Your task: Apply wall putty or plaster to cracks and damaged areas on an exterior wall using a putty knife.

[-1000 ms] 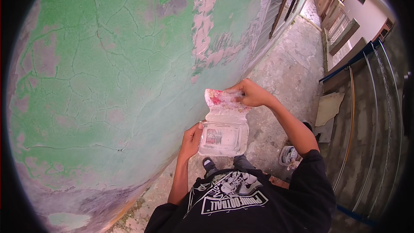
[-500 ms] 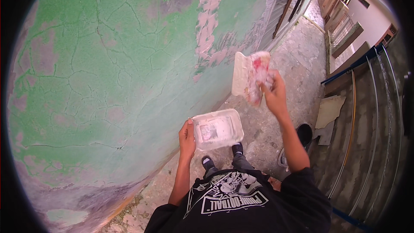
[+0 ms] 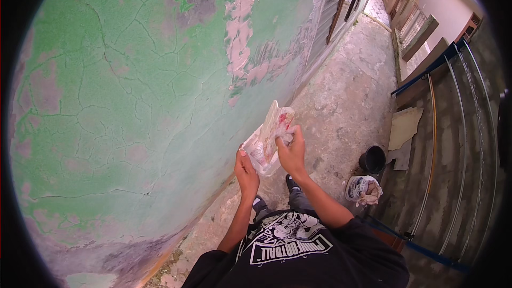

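My left hand [image 3: 247,175] grips the near left edge of a shallow rectangular plastic tub [image 3: 254,147], which is tilted and smeared with pale putty. In my right hand [image 3: 292,152] is a wide putty knife [image 3: 273,119], coated in whitish paste with red marks near its grip. Its blade reaches into or over the tub; exactly where it touches cannot be made out. To the left rises a cracked green wall [image 3: 128,106], with fresh pinkish-white putty [image 3: 239,26] spread in a rough band on its upper part.
A black bucket [image 3: 372,160] stands on the concrete floor [image 3: 341,96] to my right. Beside it is a white pail [image 3: 358,191] with a crumpled bag in it. Metal rods [image 3: 460,128] line the grey block wall at right, near a broken board [image 3: 404,134].
My right hand has brought the putty knife down and left to the tub. The tub has tilted and turned in my left hand. The view has shifted slightly, showing both buckets more fully.
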Available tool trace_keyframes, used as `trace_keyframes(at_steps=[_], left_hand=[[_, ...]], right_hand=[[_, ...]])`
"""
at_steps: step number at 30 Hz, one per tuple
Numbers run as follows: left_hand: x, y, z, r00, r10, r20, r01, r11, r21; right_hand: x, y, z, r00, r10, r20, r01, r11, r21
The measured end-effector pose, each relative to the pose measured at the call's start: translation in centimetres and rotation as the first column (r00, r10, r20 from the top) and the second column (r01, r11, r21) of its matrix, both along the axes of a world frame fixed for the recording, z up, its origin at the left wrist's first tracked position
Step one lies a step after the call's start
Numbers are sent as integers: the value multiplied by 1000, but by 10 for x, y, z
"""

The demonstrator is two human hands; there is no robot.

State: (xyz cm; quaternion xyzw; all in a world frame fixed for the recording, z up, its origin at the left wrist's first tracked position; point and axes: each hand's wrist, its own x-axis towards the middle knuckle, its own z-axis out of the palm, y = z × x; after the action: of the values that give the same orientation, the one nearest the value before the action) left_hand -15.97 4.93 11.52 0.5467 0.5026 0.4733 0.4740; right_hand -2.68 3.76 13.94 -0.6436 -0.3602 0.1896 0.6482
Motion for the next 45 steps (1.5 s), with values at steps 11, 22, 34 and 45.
trace_keyframes(at_steps=[11,22,34,45], left_hand=[[-5,5,-21,996,-48,79,57,992,-111],[-16,7,-12,964,-22,264,94,960,-263],[-19,9,-13,938,-45,343,117,975,-191],[-13,5,-19,956,-106,275,137,986,-94]], right_hand=[[-16,-3,-8,984,120,-129,-114,992,50],[3,-13,-7,782,112,-612,-132,991,13],[40,-22,13,793,-17,-609,-100,982,-158],[18,-5,3,859,0,-513,-128,968,-214]])
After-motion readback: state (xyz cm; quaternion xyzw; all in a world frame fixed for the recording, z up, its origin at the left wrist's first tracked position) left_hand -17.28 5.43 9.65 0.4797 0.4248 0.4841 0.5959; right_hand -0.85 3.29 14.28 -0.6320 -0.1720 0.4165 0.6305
